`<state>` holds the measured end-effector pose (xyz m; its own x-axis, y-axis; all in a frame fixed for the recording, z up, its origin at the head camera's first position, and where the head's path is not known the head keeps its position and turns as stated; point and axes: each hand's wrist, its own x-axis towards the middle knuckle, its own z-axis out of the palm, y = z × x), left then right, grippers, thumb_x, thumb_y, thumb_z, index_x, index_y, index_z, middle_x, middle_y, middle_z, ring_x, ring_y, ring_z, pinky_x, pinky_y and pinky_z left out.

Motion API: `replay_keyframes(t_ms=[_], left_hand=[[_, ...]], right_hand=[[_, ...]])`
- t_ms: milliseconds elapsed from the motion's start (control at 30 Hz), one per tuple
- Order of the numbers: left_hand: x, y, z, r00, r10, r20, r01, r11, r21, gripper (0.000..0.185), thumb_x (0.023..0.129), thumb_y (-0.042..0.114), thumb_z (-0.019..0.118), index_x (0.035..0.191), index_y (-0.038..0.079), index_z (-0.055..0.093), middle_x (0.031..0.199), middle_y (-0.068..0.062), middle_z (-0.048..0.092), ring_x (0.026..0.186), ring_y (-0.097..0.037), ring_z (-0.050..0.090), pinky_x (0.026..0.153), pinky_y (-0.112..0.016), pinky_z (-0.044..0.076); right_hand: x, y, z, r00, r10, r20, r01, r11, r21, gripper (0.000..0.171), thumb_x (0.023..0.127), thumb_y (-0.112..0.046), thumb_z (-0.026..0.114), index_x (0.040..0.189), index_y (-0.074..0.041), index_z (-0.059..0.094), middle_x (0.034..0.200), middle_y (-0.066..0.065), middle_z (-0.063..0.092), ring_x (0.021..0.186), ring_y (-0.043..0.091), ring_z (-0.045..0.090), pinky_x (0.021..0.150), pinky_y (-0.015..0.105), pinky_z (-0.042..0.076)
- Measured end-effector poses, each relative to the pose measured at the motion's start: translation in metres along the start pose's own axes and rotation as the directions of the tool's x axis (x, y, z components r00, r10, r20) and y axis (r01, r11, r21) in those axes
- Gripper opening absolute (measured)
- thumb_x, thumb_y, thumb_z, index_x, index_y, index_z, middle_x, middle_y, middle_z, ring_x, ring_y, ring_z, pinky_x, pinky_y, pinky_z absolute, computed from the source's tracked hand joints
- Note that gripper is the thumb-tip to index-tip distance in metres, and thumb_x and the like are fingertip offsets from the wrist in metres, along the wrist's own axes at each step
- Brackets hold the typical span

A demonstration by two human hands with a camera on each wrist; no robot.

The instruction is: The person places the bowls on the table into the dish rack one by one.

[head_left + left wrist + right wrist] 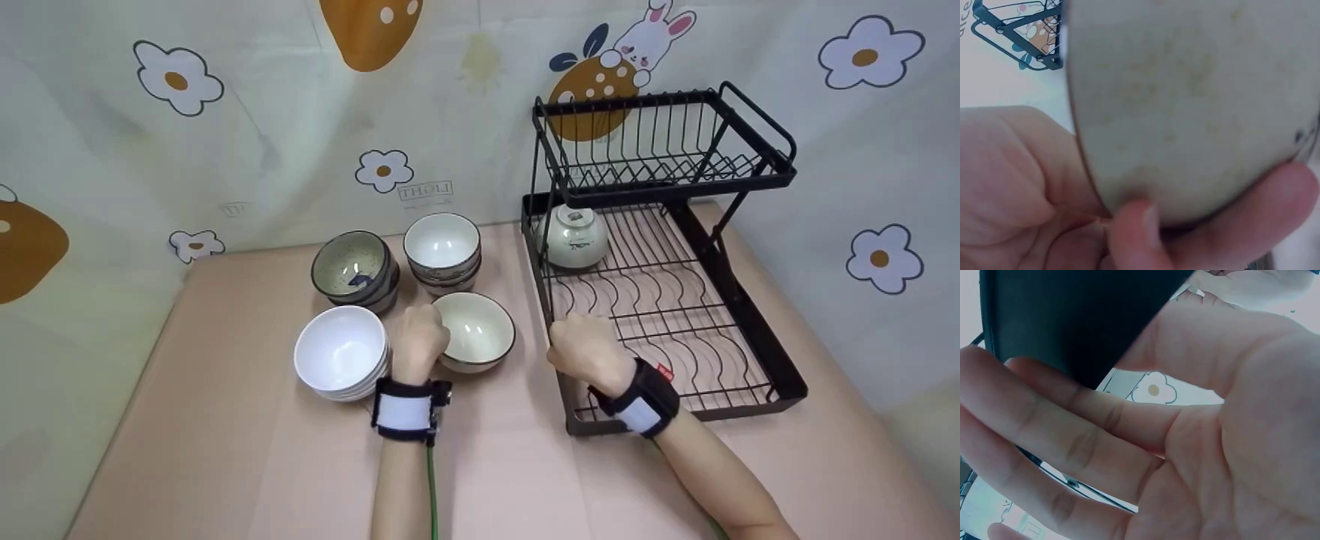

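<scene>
My left hand (429,339) grips the near-left rim of a cream bowl with a dark rim (475,331) that stands on the pink table. Up close, the bowl's pale outer wall (1185,101) fills the left wrist view, with my fingers (1141,228) curled under it. My right hand (583,346) rests on the front left rail of the black dish rack (679,304). In the right wrist view its fingers (1067,439) lie nearly straight beneath the dark rail (1067,315) and hold nothing.
A stack of white bowls (341,352) stands left of my left hand. Behind it are a speckled stack (352,267) and a white-lined stack (442,249). One bowl (574,236) lies upturned in the rack's lower tier, under the upper tier (660,142). A flowered curtain (225,150) hangs behind.
</scene>
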<state>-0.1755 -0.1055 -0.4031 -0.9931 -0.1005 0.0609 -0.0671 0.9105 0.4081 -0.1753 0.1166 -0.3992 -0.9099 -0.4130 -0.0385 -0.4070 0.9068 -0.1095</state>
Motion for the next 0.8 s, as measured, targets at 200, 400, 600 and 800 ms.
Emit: replay_keyframes(t_ms=[200,400,600,800], left_hand=[[0.0026,0.0037,0.0031,0.999,0.014,-0.051,-0.017,0.997,-0.072,0.026,0.075,-0.011,0.056,0.054,0.003,0.048,0.082,-0.027,0.069,0.077,-0.042,0.069,0.067,-0.049,0.056],[0.0032,0.0038,0.0012,0.999,0.000,-0.046,-0.008,0.985,-0.173,0.041,0.075,-0.011,0.053,0.054,0.014,0.029,0.079,-0.023,0.064,0.070,-0.032,0.058,0.063,-0.046,0.052],[0.0045,0.0054,-0.0015,1.000,-0.008,-0.006,0.006,0.965,-0.263,0.035,0.076,-0.011,0.051,0.054,0.013,0.036,0.081,-0.024,0.067,0.076,-0.037,0.065,0.064,-0.042,0.052],[0.0079,0.0083,-0.0034,0.999,-0.018,0.049,0.034,0.939,-0.343,0.026,0.077,-0.009,0.048,0.060,0.010,0.048,0.077,-0.022,0.068,0.078,-0.041,0.069,0.062,-0.036,0.050]], right_hand=[[0.0005,0.0010,-0.0002,1.000,-0.001,0.009,0.001,1.000,0.009,0.020,0.083,-0.006,0.068,0.065,-0.003,0.060,0.071,0.017,0.064,0.065,0.037,0.065,0.060,0.052,0.058],[-0.0001,0.0014,-0.0011,1.000,0.002,0.009,-0.001,1.000,-0.005,0.024,0.084,-0.007,0.068,0.062,-0.005,0.057,0.069,0.015,0.063,0.064,0.036,0.064,0.060,0.052,0.058],[-0.0017,0.0006,-0.0014,0.999,-0.011,-0.036,0.010,1.000,-0.030,0.026,0.085,-0.011,0.070,0.064,-0.005,0.057,0.066,0.012,0.060,0.061,0.034,0.063,0.061,0.051,0.057],[-0.0014,0.0000,0.0026,0.953,-0.066,-0.294,0.055,0.997,-0.045,0.029,0.083,-0.019,0.081,0.089,0.003,0.064,0.077,0.019,0.066,0.068,0.037,0.065,0.057,0.049,0.056]])
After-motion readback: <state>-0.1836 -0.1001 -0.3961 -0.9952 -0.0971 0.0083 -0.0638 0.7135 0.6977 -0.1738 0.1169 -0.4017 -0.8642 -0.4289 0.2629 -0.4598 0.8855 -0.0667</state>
